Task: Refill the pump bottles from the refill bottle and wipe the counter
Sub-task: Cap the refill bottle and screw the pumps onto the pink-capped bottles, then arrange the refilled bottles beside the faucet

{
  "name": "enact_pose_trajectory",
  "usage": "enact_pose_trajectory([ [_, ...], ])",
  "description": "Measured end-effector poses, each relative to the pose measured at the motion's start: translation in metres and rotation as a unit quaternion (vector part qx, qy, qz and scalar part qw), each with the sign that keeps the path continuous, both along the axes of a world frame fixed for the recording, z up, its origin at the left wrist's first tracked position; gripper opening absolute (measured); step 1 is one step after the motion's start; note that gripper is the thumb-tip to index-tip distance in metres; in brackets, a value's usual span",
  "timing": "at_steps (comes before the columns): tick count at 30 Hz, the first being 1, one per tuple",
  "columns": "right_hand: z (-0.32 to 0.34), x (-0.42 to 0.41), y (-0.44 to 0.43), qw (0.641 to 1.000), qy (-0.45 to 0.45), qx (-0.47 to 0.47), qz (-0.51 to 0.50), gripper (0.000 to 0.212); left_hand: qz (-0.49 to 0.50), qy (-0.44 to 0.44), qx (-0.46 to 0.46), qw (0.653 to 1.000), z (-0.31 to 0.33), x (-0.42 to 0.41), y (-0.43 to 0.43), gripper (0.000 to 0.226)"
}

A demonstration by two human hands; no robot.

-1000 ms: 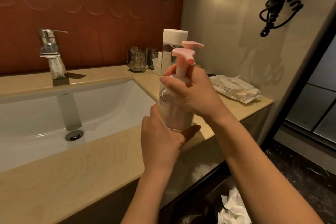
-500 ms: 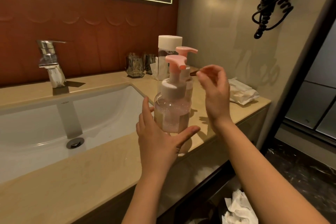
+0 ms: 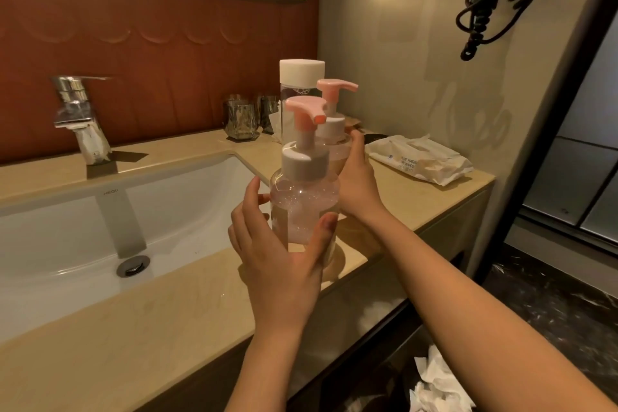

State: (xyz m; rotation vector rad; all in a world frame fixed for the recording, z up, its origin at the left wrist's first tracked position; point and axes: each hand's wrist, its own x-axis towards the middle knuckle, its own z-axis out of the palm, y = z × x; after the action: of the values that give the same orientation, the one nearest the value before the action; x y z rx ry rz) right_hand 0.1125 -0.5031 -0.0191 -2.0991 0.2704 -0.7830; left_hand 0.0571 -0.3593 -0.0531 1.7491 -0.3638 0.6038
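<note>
Left hand grips front pump bottle | it blocks right hand on rear pump bottle, grip unclear | wipes pack at counter's right edge

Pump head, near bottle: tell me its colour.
Pink pump head; head view shows it best.

The near pump bottle is showing clear, glossy plastic, its collar looking matt white and its pump head smooth pink plastic. The far pump bottle is looking the same. The refill bottle is showing clear plastic under a matt white cap. The worktop is gleaming like smooth polished stone. The sink is shining as glossy white ceramic, the tap as bright chromed metal. At the worktop's right edge, the wipes pack is showing crinkled soft film.
</note>
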Motion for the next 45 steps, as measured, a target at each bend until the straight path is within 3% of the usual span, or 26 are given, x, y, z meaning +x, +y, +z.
enact_pose_trajectory([
  [9,-0.001,-0.003,-0.027,0.998,-0.008,0.016,-0.055,0.096,-0.027,0.029,-0.043,0.998,-0.004,0.003,-0.002,0.097],
  [14,-0.001,-0.005,-0.027,0.998,0.0,0.022,-0.051,0.104,-0.04,0.031,-0.05,0.997,-0.006,0.004,-0.002,0.095],
  [18,-0.008,-0.022,-0.017,0.996,-0.044,0.038,-0.065,0.113,-0.068,0.041,-0.058,0.995,-0.005,0.002,-0.001,0.063],
  [22,-0.007,-0.052,0.007,0.974,-0.182,0.106,-0.08,0.078,-0.07,0.026,-0.08,0.994,0.0,0.002,0.002,0.046],
  [25,-0.001,-0.072,0.028,0.966,-0.23,0.108,-0.041,0.058,-0.079,0.022,-0.069,0.994,0.003,0.0,0.007,0.035],
  [32,0.004,-0.084,0.075,0.989,-0.114,-0.019,0.094,0.099,-0.09,0.009,-0.071,0.993,0.007,-0.018,0.026,0.036],
  [37,0.002,-0.077,0.074,0.991,-0.117,0.004,0.068,0.096,-0.067,0.008,-0.073,0.995,0.016,-0.035,0.049,0.031],
  [45,0.003,-0.065,0.067,0.993,-0.117,0.02,-0.018,0.1,-0.032,0.027,0.011,0.999,0.027,-0.043,0.096,0.023],
])
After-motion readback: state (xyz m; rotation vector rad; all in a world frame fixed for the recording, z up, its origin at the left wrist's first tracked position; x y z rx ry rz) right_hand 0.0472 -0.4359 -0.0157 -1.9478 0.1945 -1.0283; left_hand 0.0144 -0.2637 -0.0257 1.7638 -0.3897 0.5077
